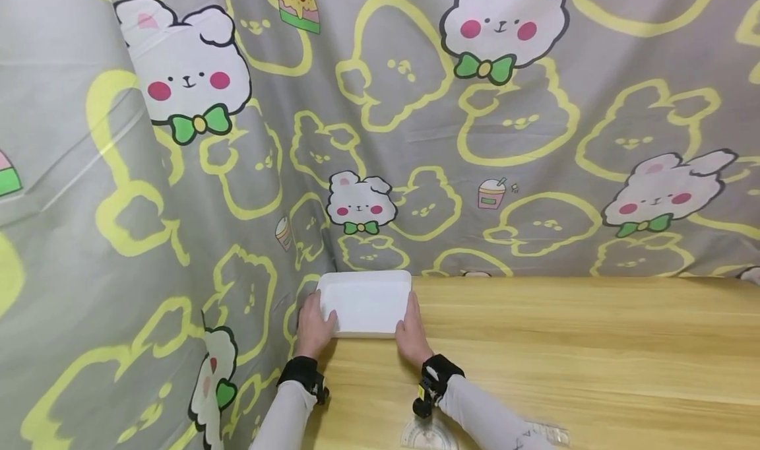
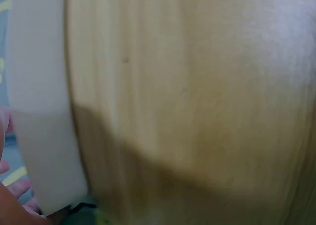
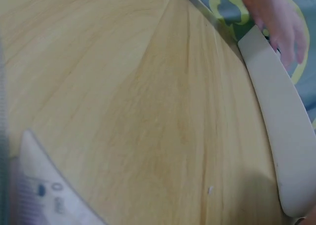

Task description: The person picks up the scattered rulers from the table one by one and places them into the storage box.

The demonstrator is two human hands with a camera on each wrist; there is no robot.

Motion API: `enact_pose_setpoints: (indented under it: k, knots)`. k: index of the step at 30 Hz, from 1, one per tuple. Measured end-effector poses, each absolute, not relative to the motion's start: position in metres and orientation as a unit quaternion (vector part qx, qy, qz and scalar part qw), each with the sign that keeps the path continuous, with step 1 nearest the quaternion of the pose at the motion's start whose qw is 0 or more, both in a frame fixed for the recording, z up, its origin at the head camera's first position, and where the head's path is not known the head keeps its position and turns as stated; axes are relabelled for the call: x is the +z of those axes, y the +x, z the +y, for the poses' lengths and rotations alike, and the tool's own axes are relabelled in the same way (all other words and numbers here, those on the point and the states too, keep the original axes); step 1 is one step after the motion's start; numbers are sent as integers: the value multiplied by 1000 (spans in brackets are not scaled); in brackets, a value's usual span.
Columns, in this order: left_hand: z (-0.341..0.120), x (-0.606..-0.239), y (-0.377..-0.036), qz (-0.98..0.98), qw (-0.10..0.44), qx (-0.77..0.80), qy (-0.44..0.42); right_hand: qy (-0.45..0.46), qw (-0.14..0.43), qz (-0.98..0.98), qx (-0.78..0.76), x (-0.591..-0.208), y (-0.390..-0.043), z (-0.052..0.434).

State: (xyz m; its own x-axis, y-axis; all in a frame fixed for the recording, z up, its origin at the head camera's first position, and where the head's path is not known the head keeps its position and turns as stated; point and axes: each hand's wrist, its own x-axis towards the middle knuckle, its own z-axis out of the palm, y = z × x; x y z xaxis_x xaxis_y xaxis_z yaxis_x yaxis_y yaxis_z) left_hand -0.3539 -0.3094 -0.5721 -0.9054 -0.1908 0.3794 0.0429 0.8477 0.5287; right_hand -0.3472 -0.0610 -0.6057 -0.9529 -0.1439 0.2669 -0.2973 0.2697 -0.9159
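Both grips clasping opposite ends of smooth white rectangular tray (image 1: 365, 301), left hand (image 1: 313, 328), right hand (image 1: 412, 334), grained wooden table (image 1: 564, 344)

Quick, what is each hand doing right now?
Left hand: grips the left edge of the white rectangular plastic tray.
Right hand: grips the tray's right edge.

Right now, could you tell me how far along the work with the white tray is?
Done: the white tray sits on the wooden table in its far left corner. In hand: the left hand and right hand grip its sides. Left: unclear; the tray looks empty.
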Motion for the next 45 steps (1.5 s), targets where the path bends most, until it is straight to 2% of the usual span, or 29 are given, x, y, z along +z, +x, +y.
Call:
enact_pose_setpoints:
  k: [7, 13, 34, 39, 45]
  knots:
    - [-312, -578, -344, -917, 181, -346, 78, 137, 37, -789, 597, -610, -345, -60]
    - [-313, -576, -341, -927, 152, -331, 92, 150, 21, -798, 584, -605, -345, -57]
    - [-287, -580, -347, -935, 169, -300, 85, 142, 0, -805, 576, -599, -343, -25]
    - [-278, -582, -348, -939, 155, -298, 75, 141, 11, -803, 579, -605, -343, -15]
    - [-269, -587, -342, -939, 155, -298, 78, 134, -4, -803, 581, -609, -338, -8]
